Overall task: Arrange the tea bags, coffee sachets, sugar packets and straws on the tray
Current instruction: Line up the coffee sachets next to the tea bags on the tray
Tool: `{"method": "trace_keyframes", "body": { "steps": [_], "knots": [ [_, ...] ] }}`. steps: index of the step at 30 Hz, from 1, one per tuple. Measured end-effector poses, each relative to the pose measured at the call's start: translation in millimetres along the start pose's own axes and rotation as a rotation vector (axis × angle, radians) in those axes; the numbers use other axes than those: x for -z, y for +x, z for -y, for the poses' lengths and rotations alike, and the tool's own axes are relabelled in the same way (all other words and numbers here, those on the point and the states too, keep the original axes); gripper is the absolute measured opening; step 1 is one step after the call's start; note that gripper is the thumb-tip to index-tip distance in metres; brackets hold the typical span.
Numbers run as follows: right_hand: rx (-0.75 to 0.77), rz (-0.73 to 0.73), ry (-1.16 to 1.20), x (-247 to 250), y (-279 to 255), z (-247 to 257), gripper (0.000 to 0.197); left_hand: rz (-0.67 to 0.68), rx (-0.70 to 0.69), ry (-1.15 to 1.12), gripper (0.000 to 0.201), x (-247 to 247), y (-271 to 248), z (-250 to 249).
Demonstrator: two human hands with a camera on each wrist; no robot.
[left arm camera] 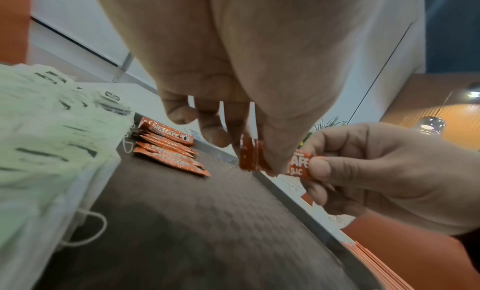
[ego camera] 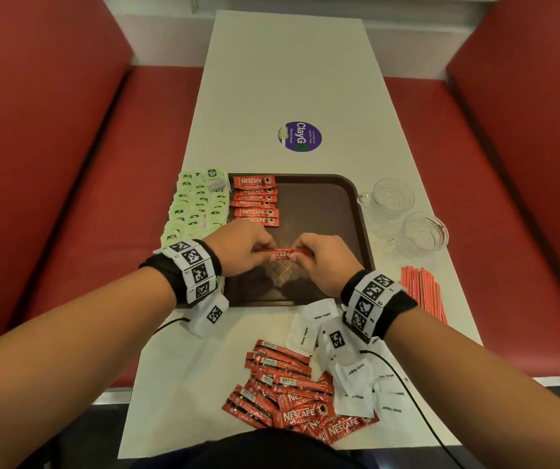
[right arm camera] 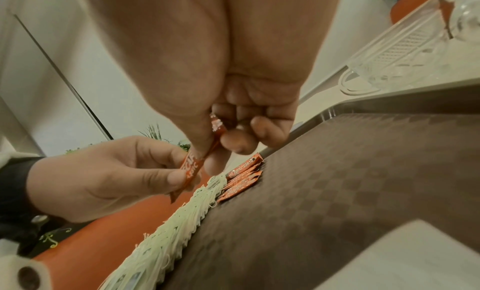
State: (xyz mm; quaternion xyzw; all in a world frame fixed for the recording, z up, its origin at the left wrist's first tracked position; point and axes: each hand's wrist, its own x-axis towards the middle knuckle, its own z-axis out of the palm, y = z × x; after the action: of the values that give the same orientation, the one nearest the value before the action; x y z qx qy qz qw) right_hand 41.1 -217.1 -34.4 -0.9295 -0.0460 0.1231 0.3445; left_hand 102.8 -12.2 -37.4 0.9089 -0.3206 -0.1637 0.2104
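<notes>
tray [ego camera: 349,211]: dark brown, checkered weave | coffee sachets [ego camera: 255,201] at 11 o'clock on tray: red, white lettering | tea bags [ego camera: 197,204]: pale green | sugar packets [ego camera: 353,384]: white, black print | straws [ego camera: 422,289]: red-and-white striped | benches [ego camera: 52,147]: red

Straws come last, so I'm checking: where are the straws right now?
In the head view the straws lie on the table, off the tray, beside its near right corner, nearer than the two glass cups.
</notes>
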Motion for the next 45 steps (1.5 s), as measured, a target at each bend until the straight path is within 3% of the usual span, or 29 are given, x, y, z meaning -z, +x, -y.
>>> {"method": "trace_keyframes", "body": {
  "steps": [1,5,10,12,15,21,31,38,42,45],
  "knots": [
    [-0.017,-0.011,0.017,-2,-1,-1,0.002,-0.015,0.000,-0.009,0.013,-2,-1,-2],
    [-0.101,0.014,0.006,-11,-5,-8,0.045,-0.097,0.212,0.039,0.011,-7,1,9],
    [-0.011,0.332,-0.270,-19,-10,-7,0.019,0.024,0.387,0.299,0.008,-17,8,18],
    [0.025,0.383,-0.320,-21,-11,-5,0.018,0.045,0.427,0.356,0.012,-18,12,18],
    [0.026,0.378,-0.332,-23,-11,-5,0.019,0.025,0.428,0.360,0.020,-19,18,19],
    [0.046,0.356,-0.342,-25,-12,-5,0.020,0.052,0.323,0.400,0.011,-25,22,17],
    [0.069,0.350,-0.335,-26,-13,-4,0.019,0.023,0.489,0.427,0.005,-6,54,22],
    [0.052,0.333,-0.293,-28,-19,-4,0.016,-0.037,0.439,0.431,0.010,1,49,15],
    [0.081,0.277,-0.279,-28,-26,-3,0.017,-0.156,0.274,0.317,0.015,0,16,-11],
    [0.145,0.219,-0.304,-28,-35,-2,0.019,-0.073,0.125,0.225,0.012,-12,-21,-32]
  ]
}}
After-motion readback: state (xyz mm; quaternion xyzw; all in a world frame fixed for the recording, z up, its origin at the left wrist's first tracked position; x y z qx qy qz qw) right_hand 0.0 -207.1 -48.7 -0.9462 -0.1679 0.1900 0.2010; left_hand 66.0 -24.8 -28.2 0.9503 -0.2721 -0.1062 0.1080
